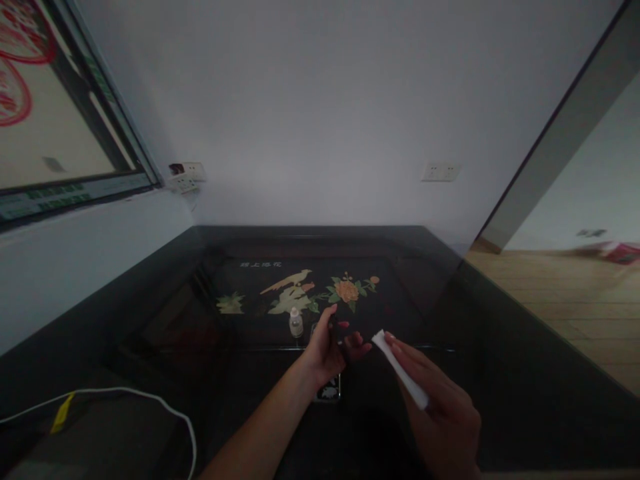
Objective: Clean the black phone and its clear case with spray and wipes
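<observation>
The tissue (403,370) is white; the phone (329,392) black, pale-patterned; the black bench (505,387) bears a tan bird (289,281) and orange flower (347,291).

Black tabletop (407,243) bears pale Chinese characters (261,265) above bird picture (290,281), 上 and 花 legible; bottle label (297,330) and green window-frame lettering (63,198) too blurred.

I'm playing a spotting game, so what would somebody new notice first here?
Probably the white strip in the right hand, bright against the dark table. Next, the golden bird and orange flower pictured on it, beyond the left hand. Red decorations also stand out on the window at upper left.
</observation>
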`<action>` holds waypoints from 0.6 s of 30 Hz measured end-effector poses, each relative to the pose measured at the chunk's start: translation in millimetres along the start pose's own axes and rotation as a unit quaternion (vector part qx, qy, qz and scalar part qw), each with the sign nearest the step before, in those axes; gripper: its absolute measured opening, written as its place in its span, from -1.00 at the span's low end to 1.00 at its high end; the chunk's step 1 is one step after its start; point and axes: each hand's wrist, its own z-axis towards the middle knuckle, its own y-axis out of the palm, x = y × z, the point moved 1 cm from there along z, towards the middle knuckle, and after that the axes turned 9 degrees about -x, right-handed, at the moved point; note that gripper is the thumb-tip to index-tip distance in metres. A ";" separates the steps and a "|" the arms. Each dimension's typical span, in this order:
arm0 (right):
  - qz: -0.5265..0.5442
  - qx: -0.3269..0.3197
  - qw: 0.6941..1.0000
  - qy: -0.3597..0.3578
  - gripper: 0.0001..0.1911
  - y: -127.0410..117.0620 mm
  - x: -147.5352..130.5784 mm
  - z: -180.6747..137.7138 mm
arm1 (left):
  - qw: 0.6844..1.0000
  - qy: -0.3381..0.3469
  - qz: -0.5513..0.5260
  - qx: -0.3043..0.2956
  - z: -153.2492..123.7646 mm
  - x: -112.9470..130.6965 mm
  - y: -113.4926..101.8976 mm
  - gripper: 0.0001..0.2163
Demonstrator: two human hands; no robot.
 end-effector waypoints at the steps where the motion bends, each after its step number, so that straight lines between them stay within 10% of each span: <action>1: -0.014 -0.018 0.998 -0.051 -0.53 2.9 -0.6 1.8 | 1.000 -0.008 -0.002 0.000 -0.5 -0.1 -0.4 -0.61; 7: -0.068 -0.104 0.969 -0.212 -0.35 25.7 -1.1 18.3 | 1.000 0.007 -0.006 -0.026 -0.8 -1.9 -6.0 -0.60; 18: -0.115 -0.175 0.959 -0.191 -0.32 28.2 4.6 11.0 | 1.000 0.017 0.008 0.020 2.7 -0.8 -6.2 -0.56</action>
